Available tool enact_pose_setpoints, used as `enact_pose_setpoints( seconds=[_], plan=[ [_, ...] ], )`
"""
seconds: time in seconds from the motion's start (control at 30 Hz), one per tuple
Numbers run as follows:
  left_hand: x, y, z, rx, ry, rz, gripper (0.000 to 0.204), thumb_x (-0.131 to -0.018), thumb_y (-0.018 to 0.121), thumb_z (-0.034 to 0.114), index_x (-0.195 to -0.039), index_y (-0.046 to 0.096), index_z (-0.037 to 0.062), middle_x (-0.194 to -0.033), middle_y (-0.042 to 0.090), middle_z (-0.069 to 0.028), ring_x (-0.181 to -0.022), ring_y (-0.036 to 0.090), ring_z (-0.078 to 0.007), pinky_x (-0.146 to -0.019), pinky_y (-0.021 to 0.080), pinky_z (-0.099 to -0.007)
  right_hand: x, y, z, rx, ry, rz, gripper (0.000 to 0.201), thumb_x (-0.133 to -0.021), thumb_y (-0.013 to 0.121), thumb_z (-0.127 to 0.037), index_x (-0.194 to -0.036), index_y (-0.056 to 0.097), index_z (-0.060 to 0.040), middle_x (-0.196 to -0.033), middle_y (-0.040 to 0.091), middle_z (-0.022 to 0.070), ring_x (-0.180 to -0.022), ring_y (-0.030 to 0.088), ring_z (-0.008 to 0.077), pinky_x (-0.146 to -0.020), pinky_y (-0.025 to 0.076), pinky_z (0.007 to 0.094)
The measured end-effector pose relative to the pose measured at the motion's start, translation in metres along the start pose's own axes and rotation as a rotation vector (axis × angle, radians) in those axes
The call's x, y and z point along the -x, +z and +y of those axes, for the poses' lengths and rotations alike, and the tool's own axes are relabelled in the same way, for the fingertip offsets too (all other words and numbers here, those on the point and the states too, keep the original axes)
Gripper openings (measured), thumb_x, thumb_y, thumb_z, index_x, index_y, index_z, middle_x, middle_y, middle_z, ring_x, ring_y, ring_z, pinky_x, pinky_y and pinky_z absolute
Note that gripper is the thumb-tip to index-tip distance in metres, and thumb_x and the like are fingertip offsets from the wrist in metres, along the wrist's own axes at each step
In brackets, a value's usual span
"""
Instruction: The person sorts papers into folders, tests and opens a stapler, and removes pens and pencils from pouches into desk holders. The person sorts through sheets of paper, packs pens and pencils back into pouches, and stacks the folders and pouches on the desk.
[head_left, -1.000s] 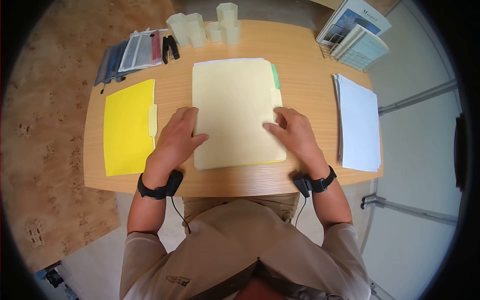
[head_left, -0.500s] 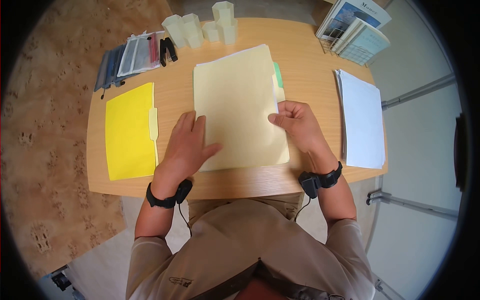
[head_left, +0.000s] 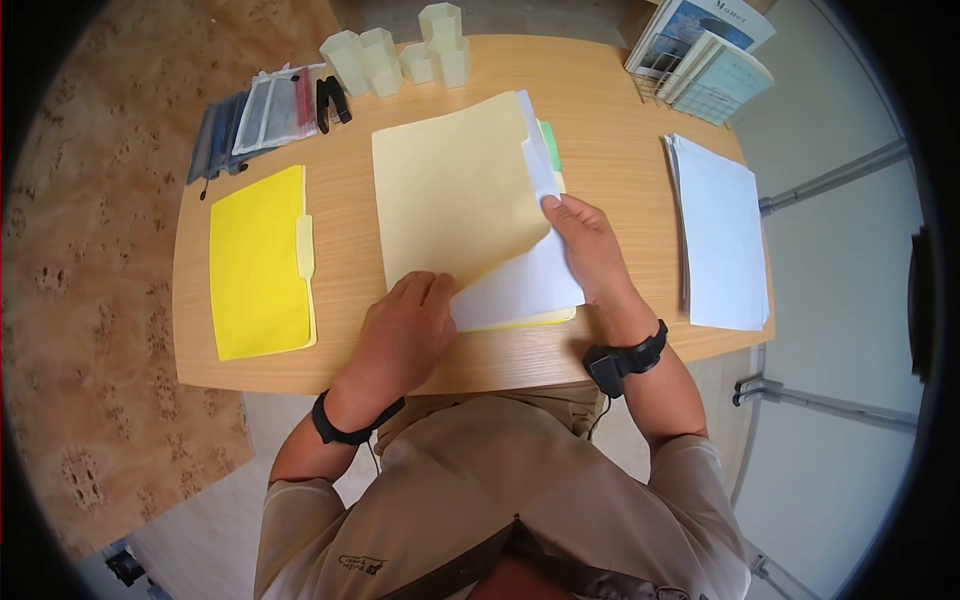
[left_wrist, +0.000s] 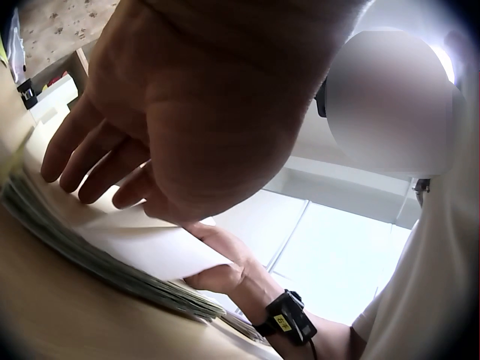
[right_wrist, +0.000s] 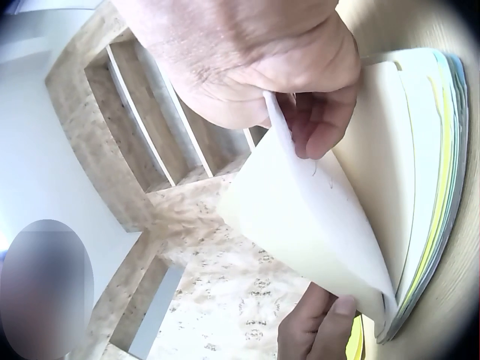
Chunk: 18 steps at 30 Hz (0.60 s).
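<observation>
A cream file folder (head_left: 450, 170) lies on a pile of folders with green and yellow edges. Its lower right cover is curled up, baring white paper (head_left: 525, 285) inside. My left hand (head_left: 405, 335) pinches the cover near the lower edge; in the right wrist view the left thumb (right_wrist: 343, 309) lies on the folder's corner. At the right edge, my right hand (head_left: 595, 250) pinches the white paper, thumb on top and fingers beneath. In the left wrist view the lifted sheet (left_wrist: 161, 247) slopes between both hands.
Left on the desk (head_left: 345, 345) is a yellow folder (head_left: 258, 265); right is a stack of white paper (head_left: 718, 235). Zip pouches (head_left: 270, 115), a black stapler (head_left: 333, 103) and hexagonal holders (head_left: 365, 62) stand at the back left. A wire rack (head_left: 690, 95) holds books at the back right.
My left hand has moved from the folder's left edge to its lower edge. My right hand has taken hold at the right edge. The cover has shifted left and curled up, exposing white paper.
</observation>
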<state>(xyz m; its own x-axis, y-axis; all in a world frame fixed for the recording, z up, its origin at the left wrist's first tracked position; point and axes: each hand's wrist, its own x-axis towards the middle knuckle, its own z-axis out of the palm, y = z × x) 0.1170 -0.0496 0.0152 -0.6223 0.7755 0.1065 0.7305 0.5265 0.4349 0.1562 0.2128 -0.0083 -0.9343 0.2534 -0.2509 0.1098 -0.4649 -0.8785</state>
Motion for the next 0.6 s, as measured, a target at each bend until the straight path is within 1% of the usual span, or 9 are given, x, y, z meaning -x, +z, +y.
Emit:
enact_pose_setpoints(
  seconds=[0.1,0.13,0.17,0.27,0.3,0.33,0.4,0.5,0.6],
  plan=[
    [-0.003,0.006,0.0,-0.053,-0.001,0.049,0.017,-0.09,0.064,0.011,-0.104,0.063,0.0013,-0.101,0.065,-0.0157,-0.093,0.066,-0.0392,-0.078,0.056,-0.0484,0.0,0.001,0.01,-0.055,-0.028,0.053,0.029,-0.107,0.058,-0.022,-0.113,0.07,0.0038,-0.095,0.074,0.0022,-0.082,0.064,0.0077,-0.075,0.052,0.0237],
    [-0.006,0.008,0.002,-0.098,-0.004,0.08,0.009,-0.091,0.063,0.01,-0.094,0.063,0.0025,-0.091,0.065,-0.0146,-0.086,0.066,-0.0388,-0.073,0.056,-0.048,-0.004,-0.006,0.021,0.121,-0.109,0.086,0.03,-0.107,0.057,-0.022,-0.111,0.07,0.0042,-0.093,0.073,0.0011,-0.08,0.062,0.007,-0.074,0.051,0.0238],
    [-0.009,0.008,0.002,-0.078,0.036,0.076,0.009,-0.091,0.063,0.01,-0.094,0.063,0.0025,-0.091,0.065,-0.0146,-0.086,0.066,-0.0388,-0.073,0.056,-0.048,-0.002,-0.008,0.019,0.306,-0.187,0.131,0.03,-0.108,0.056,-0.023,-0.109,0.07,0.0045,-0.092,0.072,0.0,-0.078,0.059,0.0062,-0.073,0.05,0.0239],
    [-0.006,0.001,-0.003,-0.193,0.123,0.045,0.004,-0.086,0.063,0.006,-0.089,0.064,0.0042,-0.09,0.064,-0.0121,-0.088,0.067,-0.0332,-0.066,0.055,-0.0444,0.016,-0.018,-0.001,0.376,-0.278,0.18,0.028,-0.107,0.057,-0.022,-0.104,0.072,0.0008,-0.084,0.067,-0.0029,-0.076,0.055,0.0055,-0.07,0.047,0.0252],
    [-0.004,-0.001,-0.003,-0.074,0.013,0.057,0.004,-0.087,0.064,0.007,-0.088,0.064,0.0035,-0.086,0.064,-0.0137,-0.083,0.066,-0.0344,-0.066,0.054,-0.0445,0.026,-0.031,-0.018,0.484,-0.251,0.247,0.027,-0.107,0.058,-0.022,-0.104,0.072,0.0002,-0.083,0.066,-0.0034,-0.075,0.055,0.0053,-0.069,0.047,0.0253],
    [-0.004,-0.003,-0.004,0.044,-0.102,0.068,0.006,-0.088,0.065,0.008,-0.087,0.063,0.0027,-0.083,0.064,-0.0153,-0.079,0.066,-0.0355,-0.066,0.053,-0.0446,0.038,-0.05,-0.035,0.592,-0.219,0.308,0.026,-0.106,0.059,-0.022,-0.103,0.072,-0.0003,-0.083,0.066,-0.0039,-0.075,0.055,0.0051,-0.068,0.047,0.0255],
    [-0.003,-0.005,-0.005,0.116,-0.081,0.074,0.008,-0.089,0.066,0.009,-0.088,0.063,0.0021,-0.081,0.064,-0.0169,-0.076,0.065,-0.0368,-0.066,0.052,-0.0445,0.059,-0.087,-0.068,0.412,-0.309,0.394,0.023,-0.105,0.06,-0.021,-0.098,0.071,-0.0019,-0.081,0.062,-0.0071,-0.073,0.051,0.0018,-0.064,0.043,0.0216],
    [-0.004,-0.008,-0.005,0.177,-0.112,0.074,0.01,-0.089,0.067,0.01,-0.089,0.062,0.0016,-0.08,0.063,-0.0183,-0.074,0.064,-0.038,-0.066,0.052,-0.0437,0.092,-0.182,-0.109,0.548,-0.315,0.545,0.019,-0.103,0.062,-0.019,-0.096,0.072,-0.0038,-0.081,0.063,-0.0084,-0.07,0.051,0.0014,-0.063,0.042,0.0202],
    [-0.003,-0.007,-0.006,0.169,-0.137,0.069,0.011,-0.089,0.068,0.01,-0.089,0.062,0.0012,-0.081,0.063,-0.0185,-0.074,0.065,-0.038,-0.066,0.052,-0.0428,0.121,-0.241,-0.129,0.676,-0.271,0.699,0.019,-0.101,0.064,-0.019,-0.098,0.072,-0.0029,-0.082,0.065,-0.0055,-0.071,0.053,0.0031,-0.064,0.044,0.0224]
  ],
)
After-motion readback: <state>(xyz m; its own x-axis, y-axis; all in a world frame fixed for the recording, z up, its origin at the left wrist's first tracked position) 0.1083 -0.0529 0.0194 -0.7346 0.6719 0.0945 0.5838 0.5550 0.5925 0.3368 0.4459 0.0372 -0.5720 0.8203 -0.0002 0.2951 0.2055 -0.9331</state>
